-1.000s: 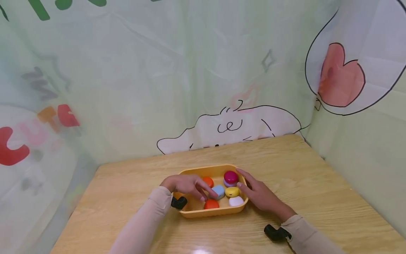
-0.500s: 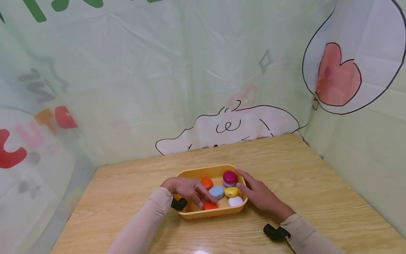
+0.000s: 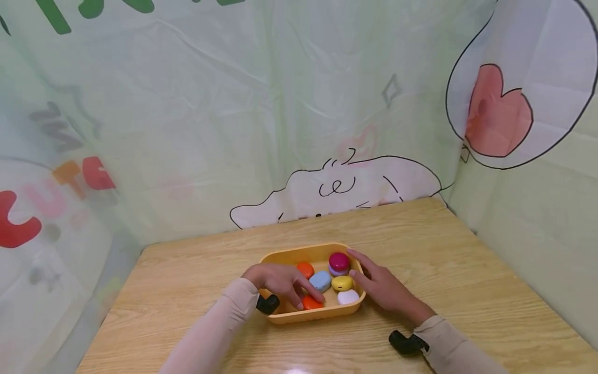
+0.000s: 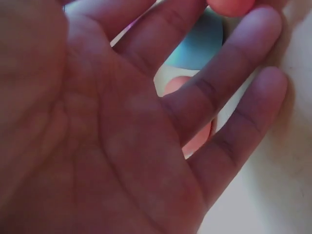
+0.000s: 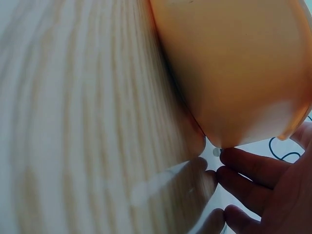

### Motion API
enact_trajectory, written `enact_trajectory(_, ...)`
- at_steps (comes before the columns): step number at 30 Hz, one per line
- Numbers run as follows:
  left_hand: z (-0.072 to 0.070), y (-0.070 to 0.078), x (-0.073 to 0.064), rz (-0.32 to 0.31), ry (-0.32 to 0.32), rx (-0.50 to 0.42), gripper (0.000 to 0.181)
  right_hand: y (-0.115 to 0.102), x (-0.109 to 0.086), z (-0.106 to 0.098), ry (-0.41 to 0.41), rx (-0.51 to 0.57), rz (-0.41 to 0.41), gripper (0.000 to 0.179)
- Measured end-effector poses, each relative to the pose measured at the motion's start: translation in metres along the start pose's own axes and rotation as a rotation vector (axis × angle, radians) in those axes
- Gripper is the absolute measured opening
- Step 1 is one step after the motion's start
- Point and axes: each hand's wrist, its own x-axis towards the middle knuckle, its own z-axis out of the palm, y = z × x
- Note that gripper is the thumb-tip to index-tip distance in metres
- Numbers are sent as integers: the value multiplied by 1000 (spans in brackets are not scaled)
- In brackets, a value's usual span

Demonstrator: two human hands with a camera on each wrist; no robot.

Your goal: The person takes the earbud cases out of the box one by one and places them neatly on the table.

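A yellow-orange tray [image 3: 317,314] holds several round, macaron-shaped pieces. My left hand [image 3: 279,280] reaches down into it from the left and pinches an orange-red piece [image 3: 312,303] at the front wall. In the left wrist view the palm shows, with that orange-red piece [image 4: 231,5] up at the fingertips and the thumb out of view. Just behind sits a light blue piece [image 3: 320,281]; another orange-red piece [image 3: 305,269] lies further back. My right hand [image 3: 388,288] holds the tray's right end, thumb over the rim, fingers along the outer wall [image 5: 234,73].
Inside the tray's right end, a magenta piece [image 3: 339,261] sits on a purple one [image 3: 337,272], with a yellow piece [image 3: 342,283] and a white piece [image 3: 348,297] nearer. The wooden table [image 3: 196,291] meets printed curtains [image 3: 210,130] behind and at the sides.
My left hand has shifted a little toward the front of the tray, with thumb and finger now on either side of the front orange-red piece. The right hand stays at the tray's end.
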Motion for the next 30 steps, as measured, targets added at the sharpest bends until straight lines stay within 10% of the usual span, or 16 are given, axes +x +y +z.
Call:
enact_trajectory(21, -2, -7, -1, 90, 35, -110, 48, -2, -1, 0, 6, -25, -3, 55)
enact_trajectory(30, -7, -2, -12, 197, 90, -11, 48, -1, 0, 0, 7, -11, -9, 54)
